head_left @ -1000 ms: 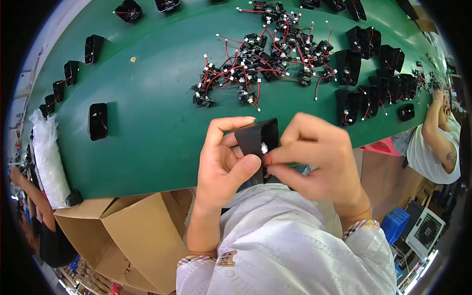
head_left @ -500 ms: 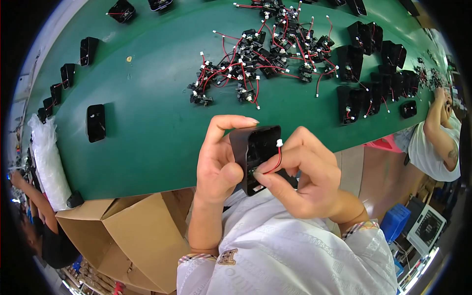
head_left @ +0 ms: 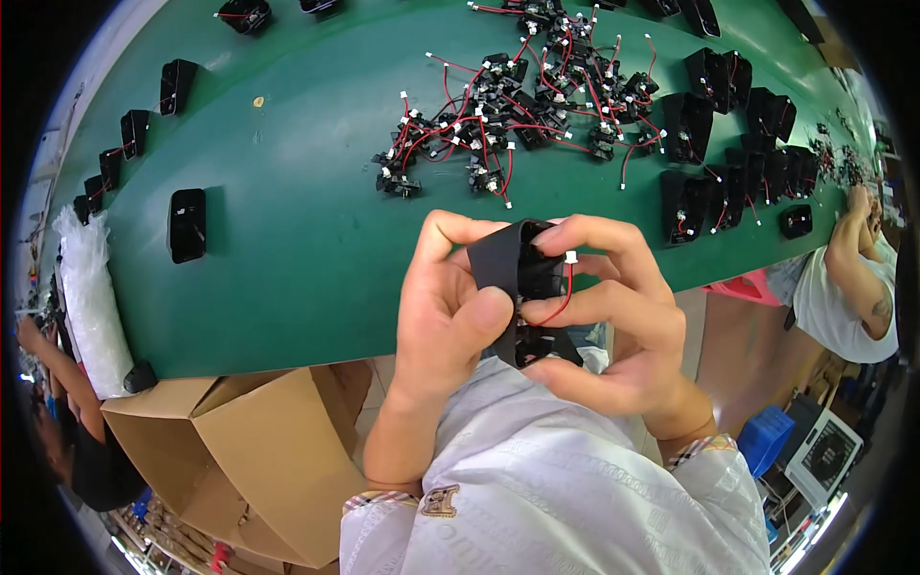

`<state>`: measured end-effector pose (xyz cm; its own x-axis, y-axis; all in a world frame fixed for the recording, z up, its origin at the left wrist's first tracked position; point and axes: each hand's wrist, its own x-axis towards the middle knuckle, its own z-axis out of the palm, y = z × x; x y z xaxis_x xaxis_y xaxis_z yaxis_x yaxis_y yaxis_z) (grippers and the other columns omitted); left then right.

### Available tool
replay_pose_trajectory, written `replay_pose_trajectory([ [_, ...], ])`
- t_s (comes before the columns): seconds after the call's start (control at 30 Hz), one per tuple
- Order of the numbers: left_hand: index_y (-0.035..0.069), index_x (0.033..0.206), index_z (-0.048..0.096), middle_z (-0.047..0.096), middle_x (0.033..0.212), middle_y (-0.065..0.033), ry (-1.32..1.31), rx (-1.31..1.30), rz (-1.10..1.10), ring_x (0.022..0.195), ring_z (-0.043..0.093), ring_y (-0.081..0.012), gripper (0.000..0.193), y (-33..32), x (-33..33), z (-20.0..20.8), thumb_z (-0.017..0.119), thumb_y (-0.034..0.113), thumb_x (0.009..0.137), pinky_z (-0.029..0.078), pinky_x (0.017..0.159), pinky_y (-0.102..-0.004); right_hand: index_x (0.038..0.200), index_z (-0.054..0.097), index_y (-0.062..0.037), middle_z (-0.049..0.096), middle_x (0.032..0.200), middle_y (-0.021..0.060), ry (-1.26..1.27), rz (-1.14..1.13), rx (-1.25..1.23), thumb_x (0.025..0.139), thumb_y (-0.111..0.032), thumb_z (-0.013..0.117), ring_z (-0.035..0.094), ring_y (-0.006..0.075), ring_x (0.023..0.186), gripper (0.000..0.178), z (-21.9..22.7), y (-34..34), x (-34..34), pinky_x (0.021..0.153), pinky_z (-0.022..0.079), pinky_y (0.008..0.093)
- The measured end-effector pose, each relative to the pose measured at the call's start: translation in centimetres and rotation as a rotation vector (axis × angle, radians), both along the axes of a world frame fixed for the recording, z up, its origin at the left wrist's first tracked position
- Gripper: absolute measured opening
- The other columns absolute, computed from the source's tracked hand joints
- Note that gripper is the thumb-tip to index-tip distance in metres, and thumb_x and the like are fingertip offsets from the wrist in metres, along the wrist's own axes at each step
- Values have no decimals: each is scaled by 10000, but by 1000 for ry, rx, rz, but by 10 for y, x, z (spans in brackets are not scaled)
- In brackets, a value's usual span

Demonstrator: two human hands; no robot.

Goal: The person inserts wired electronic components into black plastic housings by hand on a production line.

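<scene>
Single head-worn fisheye view, looking steeply down from above, very near both hands (head_left: pixel 537 316), green table (head_left: pixel 307 240) beyond, edges bending toward the round rim

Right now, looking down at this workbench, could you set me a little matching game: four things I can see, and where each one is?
Things:
1. black fan housing
2. pile of red-wired parts
3. cardboard box
4. clear plastic bag

Places:
A. under the near edge of the green table
B. at the table's left end
C. held between the left hand and right hand
D. at the far middle of the table

Pairs: 1-C, 2-D, 3-A, 4-B
</scene>
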<state>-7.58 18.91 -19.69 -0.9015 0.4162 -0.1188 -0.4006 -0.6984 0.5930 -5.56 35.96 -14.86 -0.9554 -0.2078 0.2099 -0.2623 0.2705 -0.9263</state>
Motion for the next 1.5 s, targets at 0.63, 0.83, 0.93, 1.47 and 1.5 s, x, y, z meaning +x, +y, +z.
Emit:
replay_pose_trajectory([
  [0.63, -15, 1253, 415, 595, 1128, -128, 30, -82, -4, 1011, 616, -179, 811, -10, 10, -10, 803, 497, 757, 499, 875, -293, 820, 716, -116, 541, 871, 38, 337, -132, 347, 540, -17, 825, 515, 201, 741, 316, 13, -18, 9, 619, 409, 310],
  [0.83, -27, 1238, 419, 624, 1077, -184, 28, -264, 107, 880, 691, -275, 897, -30, 3, -5, 722, 643, 724, 600, 681, -358, 766, 742, -148, 516, 867, 18, 438, -155, 218, 574, -80, 853, 510, 184, 739, 232, 23, -4, 7, 619, 392, 290],
  [0.93, -51, 1241, 412, 627, 1067, -179, 40, -389, 73, 882, 689, -270, 989, -19, 7, 13, 721, 683, 655, 591, 732, -357, 789, 701, -56, 595, 894, 71, 344, -99, 91, 557, 6, 801, 526, 197, 716, 260, 16, -12, 2, 608, 408, 291],
  [1.47, -56, 1272, 405, 563, 1220, -149, 237, -147, -24, 1124, 578, -191, 877, -29, 1, -8, 878, 401, 693, 471, 949, -299, 782, 712, -85, 561, 886, 52, 327, -97, 233, 556, -12, 823, 516, 214, 757, 262, 7, -18, -1, 623, 408, 318],
  [1.5, -54, 1272, 403, 564, 1221, -150, 204, -171, -10, 1119, 581, -193, 878, -29, 1, -8, 878, 405, 693, 471, 949, -299, 782, 712, -85, 561, 886, 52, 327, -96, 231, 556, -12, 823, 516, 214, 757, 262, 5, -19, -2, 623, 408, 318],
])
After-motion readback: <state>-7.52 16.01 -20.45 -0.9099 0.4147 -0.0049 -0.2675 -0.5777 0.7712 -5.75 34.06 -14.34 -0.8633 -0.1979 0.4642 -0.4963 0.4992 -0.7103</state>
